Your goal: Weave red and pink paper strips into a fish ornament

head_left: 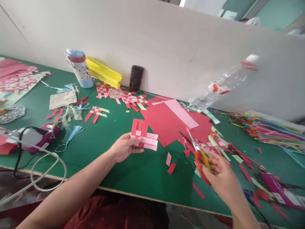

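Between thumb and fingers, my left hand (125, 147) grips a woven paper piece (144, 135) made of red and pink strips. Its red strips stick up and its pink ones point right. My right hand (218, 167) is closed round the orange and yellow handles of a pair of scissors (195, 147), whose blades are parted and point up and away. The blades are over the edge of a red paper sheet (158, 122), apart from the woven piece. A pink paper strip (183, 113) lies on that sheet. Small pink and red offcuts (171, 168) lie between my hands.
Along the wall stand a water bottle (82, 70), a yellow paper roll (103, 71), a phone (136, 78) and a leaning clear plastic bottle (219, 86). Woven pieces (96, 113) and tassels (73, 133) lie left. Purple glue-gun-like devices (278, 190) and cables (64, 170) flank the green table.
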### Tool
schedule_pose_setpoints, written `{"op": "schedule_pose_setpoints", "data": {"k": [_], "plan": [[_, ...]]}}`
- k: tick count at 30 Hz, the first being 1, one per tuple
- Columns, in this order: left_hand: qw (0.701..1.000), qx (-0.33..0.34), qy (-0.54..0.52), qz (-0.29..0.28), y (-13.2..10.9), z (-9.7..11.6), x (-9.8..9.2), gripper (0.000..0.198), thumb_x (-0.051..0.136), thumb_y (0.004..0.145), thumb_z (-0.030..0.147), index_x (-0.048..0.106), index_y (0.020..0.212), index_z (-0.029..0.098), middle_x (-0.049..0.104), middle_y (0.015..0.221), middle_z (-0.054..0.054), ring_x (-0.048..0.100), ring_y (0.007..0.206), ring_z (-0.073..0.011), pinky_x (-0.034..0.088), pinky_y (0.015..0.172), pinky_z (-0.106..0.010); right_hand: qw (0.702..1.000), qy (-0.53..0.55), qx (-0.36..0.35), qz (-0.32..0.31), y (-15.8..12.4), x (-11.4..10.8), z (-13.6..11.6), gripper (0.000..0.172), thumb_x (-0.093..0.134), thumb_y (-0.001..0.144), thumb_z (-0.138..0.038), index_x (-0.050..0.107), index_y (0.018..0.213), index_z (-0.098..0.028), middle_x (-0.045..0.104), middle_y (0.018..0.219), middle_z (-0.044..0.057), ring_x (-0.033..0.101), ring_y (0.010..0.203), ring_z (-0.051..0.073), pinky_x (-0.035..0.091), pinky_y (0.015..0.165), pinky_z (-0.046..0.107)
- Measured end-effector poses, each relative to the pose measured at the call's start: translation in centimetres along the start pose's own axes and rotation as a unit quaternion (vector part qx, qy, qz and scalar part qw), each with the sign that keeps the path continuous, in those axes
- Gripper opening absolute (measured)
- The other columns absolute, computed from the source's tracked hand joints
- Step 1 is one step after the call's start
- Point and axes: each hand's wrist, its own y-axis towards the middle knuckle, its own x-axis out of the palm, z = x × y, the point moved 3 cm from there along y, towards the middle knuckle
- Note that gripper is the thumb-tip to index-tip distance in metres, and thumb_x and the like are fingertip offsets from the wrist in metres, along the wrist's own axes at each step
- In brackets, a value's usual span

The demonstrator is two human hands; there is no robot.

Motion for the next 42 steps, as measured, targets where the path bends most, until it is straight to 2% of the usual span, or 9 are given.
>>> {"op": "schedule_pose_setpoints", "data": {"k": [3, 6, 15, 21, 28, 32, 35, 38, 42], "plan": [[1.0, 0.006, 0.007, -0.002, -0.1, 0.1, 0.2, 0.028, 0.08, 0.075, 0.029, 0.069, 0.096, 0.015, 0.072, 0.086, -0.006, 0.07, 0.076, -0.0169, 0.062, 0.067, -0.03, 0.969, 0.242, 0.045, -0.015, -0.3, -0.3, -1.2, 0.08, 0.079, 0.059, -0.044, 0.045, 0.13, -0.026, 0.065, 0.096, 0.006, 0.066, 0.077, 0.021, 0.054, 0.061, 0.03], [0.999, 0.014, 0.029, 0.008, -0.2, 0.1, 0.2, 0.029, 0.077, 0.078, 0.035, 0.069, 0.096, 0.015, 0.072, 0.086, -0.006, 0.069, 0.076, -0.0164, 0.061, 0.069, -0.031, 0.927, 0.368, 0.015, -0.068, -0.3, 0.4, -4.0, 0.068, 0.081, 0.064, -0.043, 0.049, 0.123, -0.035, 0.061, 0.099, 0.002, 0.057, 0.07, 0.014, 0.051, 0.061, 0.026], [0.993, 0.065, 0.1, 0.023, 0.1, 0.9, -0.4, 0.036, 0.077, 0.077, 0.044, 0.067, 0.098, 0.016, 0.071, 0.085, -0.005, 0.067, 0.069, -0.0125, 0.053, 0.066, -0.023, 0.852, 0.443, -0.133, -0.245, 1.2, 6.0, -13.3, 0.051, 0.074, 0.075, -0.052, 0.055, 0.121, -0.039, 0.054, 0.096, 0.002, 0.047, 0.07, 0.014, 0.046, 0.056, 0.024], [0.985, 0.112, 0.113, 0.07, 0.4, 2.3, -1.1, 0.038, 0.077, 0.075, 0.046, 0.068, 0.096, 0.015, 0.074, 0.087, -0.007, 0.069, 0.076, -0.017, 0.053, 0.073, -0.027, 0.871, 0.361, -0.093, -0.321, 1.1, 9.2, -11.8, 0.055, 0.075, 0.075, -0.046, 0.057, 0.125, -0.033, 0.058, 0.1, 0.004, 0.049, 0.068, 0.012, 0.049, 0.053, 0.022], [0.972, 0.15, 0.129, 0.126, 0.3, 3.4, -1.6, 0.03, 0.079, 0.074, 0.042, 0.071, 0.084, 0.014, 0.071, 0.074, -0.003, 0.065, 0.065, -0.0142, 0.055, 0.069, -0.027, 0.916, 0.183, -0.112, -0.339, 0.2, 9.9, -12.0, 0.06, 0.076, 0.073, -0.043, 0.059, 0.129, -0.032, 0.06, 0.094, 0.002, 0.047, 0.062, 0.01, 0.053, 0.06, 0.025], [0.967, 0.178, 0.134, 0.12, 0.1, 3.3, -1.4, 0.026, 0.075, 0.078, 0.04, 0.07, 0.087, 0.016, 0.072, 0.078, -0.003, 0.066, 0.068, -0.0158, 0.054, 0.07, -0.029, 0.907, 0.263, -0.045, -0.326, 0.4, 10.2, -12.0, 0.061, 0.077, 0.071, -0.047, 0.059, 0.126, -0.027, 0.06, 0.089, 0.002, 0.052, 0.064, 0.011, 0.054, 0.062, 0.026], [0.931, 0.258, 0.208, 0.151, -0.6, 3.3, -0.9, 0.02, 0.073, 0.08, 0.038, 0.071, 0.089, 0.02, 0.073, 0.1, -0.007, 0.068, 0.09, -0.0231, 0.053, 0.087, -0.037, 0.849, 0.424, -0.01, -0.316, 0.6, 10.3, -11.6, 0.058, 0.075, 0.073, -0.05, 0.057, 0.124, -0.03, 0.061, 0.095, 0.004, 0.058, 0.074, 0.015, 0.054, 0.061, 0.025], [0.846, 0.372, 0.347, 0.162, -1.6, 3.3, 0.2, 0.008, 0.071, 0.082, 0.032, 0.076, 0.084, 0.026, 0.067, 0.117, -0.008, 0.06, 0.115, -0.0286, 0.046, 0.101, -0.042, 0.783, 0.527, -0.001, -0.331, 0.3, 10.8, -11.6, 0.066, 0.073, 0.074, -0.054, 0.047, 0.132, -0.035, 0.062, 0.104, 0.005, 0.061, 0.082, 0.018, 0.055, 0.062, 0.029], [0.743, 0.462, 0.469, 0.12, -2.5, 2.7, 1.4, 0.014, 0.069, 0.081, 0.022, 0.079, 0.082, 0.033, 0.069, 0.111, -0.008, 0.054, 0.121, -0.0301, 0.042, 0.105, -0.047, 0.734, 0.567, 0.026, -0.374, -0.5, 11.7, -12.8, 0.065, 0.064, 0.081, -0.057, 0.042, 0.138, -0.034, 0.062, 0.119, 0.009, 0.066, 0.094, 0.024, 0.057, 0.074, 0.038]]}}
